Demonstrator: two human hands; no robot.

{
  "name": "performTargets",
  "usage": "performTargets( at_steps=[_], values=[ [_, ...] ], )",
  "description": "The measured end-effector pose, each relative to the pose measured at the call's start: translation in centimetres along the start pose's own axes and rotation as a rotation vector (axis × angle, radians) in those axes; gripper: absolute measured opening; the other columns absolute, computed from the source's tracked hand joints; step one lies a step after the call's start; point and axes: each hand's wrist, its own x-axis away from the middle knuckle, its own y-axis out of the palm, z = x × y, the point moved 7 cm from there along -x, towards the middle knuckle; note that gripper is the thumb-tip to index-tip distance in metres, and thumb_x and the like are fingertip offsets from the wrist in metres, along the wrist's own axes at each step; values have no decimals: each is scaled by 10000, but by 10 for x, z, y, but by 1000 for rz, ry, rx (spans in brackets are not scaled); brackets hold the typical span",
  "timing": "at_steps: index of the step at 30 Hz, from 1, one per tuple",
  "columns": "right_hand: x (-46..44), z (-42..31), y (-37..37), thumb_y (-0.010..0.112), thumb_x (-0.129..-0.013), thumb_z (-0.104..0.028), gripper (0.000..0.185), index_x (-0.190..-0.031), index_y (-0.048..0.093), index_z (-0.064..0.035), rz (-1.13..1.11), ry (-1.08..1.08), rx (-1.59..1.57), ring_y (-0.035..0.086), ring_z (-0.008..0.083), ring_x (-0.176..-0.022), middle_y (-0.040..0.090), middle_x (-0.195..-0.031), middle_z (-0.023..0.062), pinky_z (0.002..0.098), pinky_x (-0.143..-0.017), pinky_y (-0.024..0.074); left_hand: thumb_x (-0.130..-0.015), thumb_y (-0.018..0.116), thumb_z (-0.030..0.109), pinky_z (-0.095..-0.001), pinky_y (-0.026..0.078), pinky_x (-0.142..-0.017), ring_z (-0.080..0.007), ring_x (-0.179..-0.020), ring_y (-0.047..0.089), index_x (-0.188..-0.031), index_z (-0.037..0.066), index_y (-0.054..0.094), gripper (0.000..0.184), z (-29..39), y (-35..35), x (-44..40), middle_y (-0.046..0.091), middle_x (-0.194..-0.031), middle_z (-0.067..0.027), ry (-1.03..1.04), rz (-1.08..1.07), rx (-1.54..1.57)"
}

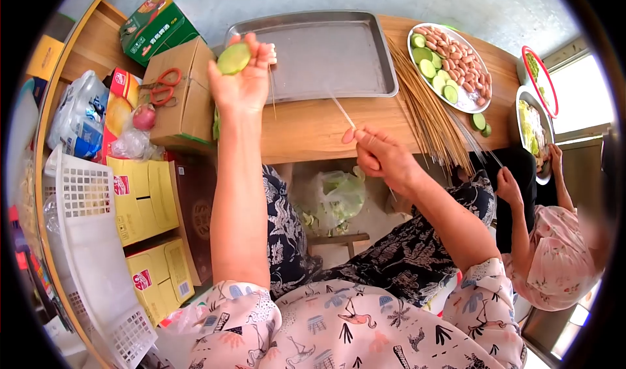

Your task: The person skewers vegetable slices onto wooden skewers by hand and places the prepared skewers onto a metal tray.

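A round green cucumber slice (234,59) rests against the palm and fingers of my left hand (240,82), which is raised over the left end of the grey metal tray (313,90). Its fingers are curled around the slice. In my right hand (381,153), pinched between thumb and fingers, is a thin skewer (342,110) whose tip points up toward the tray. Another thin stick (272,95) hangs past the tray's edge beside my left hand, with something pale at its upper end. The slice and the right-hand skewer are apart.
Loose bamboo skewers (427,108) lie right of the tray, beside an oval plate (471,108) of small sausages and cucumber slices. Red scissors (166,87) lie on a cardboard box (186,108) at left. A co-worker's hand (508,186) is at right, near a metal bowl (546,173).
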Motion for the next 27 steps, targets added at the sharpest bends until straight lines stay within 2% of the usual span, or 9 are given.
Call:
performTargets(
  at_steps=[1, 2, 4, 7, 11, 14, 16, 27],
  values=[
    [5, -8, 0, 408, -994, -207, 220, -982, 570, -59, 12, -21, 55, 311, 65, -451, 392, -538, -37, 218, -434, 268, -973, 179, 404, -475, 493, -821, -345, -855, 588, -1042, -36, 522, 563, -8, 3, 2, 600, -968, -240, -21, 78, -3],
    [5, -8, 0, 408, -994, -207, 220, -982, 570, -59, 15, -23, 57, 311, 65, -451, 392, -538, -37, 218, -434, 268, -976, 183, 390, -483, 495, -842, -350, -879, 593, -1036, -35, 529, 550, -14, 3, 2, 600, -971, -241, -46, 148, -7],
    [3, -12, 1, 423, -988, -182, 225, -1070, 585, -49, 31, -117, 111, 383, 51, -484, 451, -577, -30, 199, -450, 286, -975, 226, 357, -479, 503, -849, -351, -888, 597, -1018, -36, 536, 502, -21, 5, 5, 600, -972, -242, -82, 175, 20],
    [4, -20, 12, 436, -984, -192, 241, -1100, 596, -53, 15, -100, 220, 416, 47, -483, 471, -566, -33, 194, -456, 302, -957, 319, 287, -463, 521, -847, -348, -882, 606, -978, -43, 548, 402, -29, -1, 4, 601, -963, -243, -118, 207, 61],
    [6, -31, 25, 419, -989, -198, 273, -1128, 589, -35, -18, -107, 331, 346, 39, -437, 412, -500, -46, 182, -447, 279, -894, 431, 207, -441, 536, -828, -340, -842, 615, -918, -58, 557, 294, -39, 4, 7, 609, -915, -231, -181, 198, 37],
    [6, -34, 30, 413, -988, -188, 274, -1123, 594, -32, -22, -130, 375, 311, 25, -416, 364, -469, -68, 182, -441, 259, -879, 435, 220, -443, 533, -834, -334, -852, 612, -899, -59, 558, 305, -43, 4, 9, 610, -885, -224, -205, 196, 52],
    [6, -36, 31, 434, -982, -198, 259, -1114, 605, -57, -8, -143, 357, 315, 10, -452, 351, -525, -96, 188, -421, 244, -878, 435, 224, -442, 532, -834, -331, -854, 611, -900, -57, 557, 307, -46, 6, 9, 609, -884, -222, -212, 190, 53],
    [5, -38, 31, 435, -979, -195, 260, -1109, 611, -56, 13, -130, 347, 313, 12, -461, 358, -537, -97, 184, -432, 256, -877, 426, 249, -438, 532, -826, -320, -844, 611, -901, -49, 559, 328, -48, 8, 8, 612, -870, -215, -206, 172, 32]
  ],
)
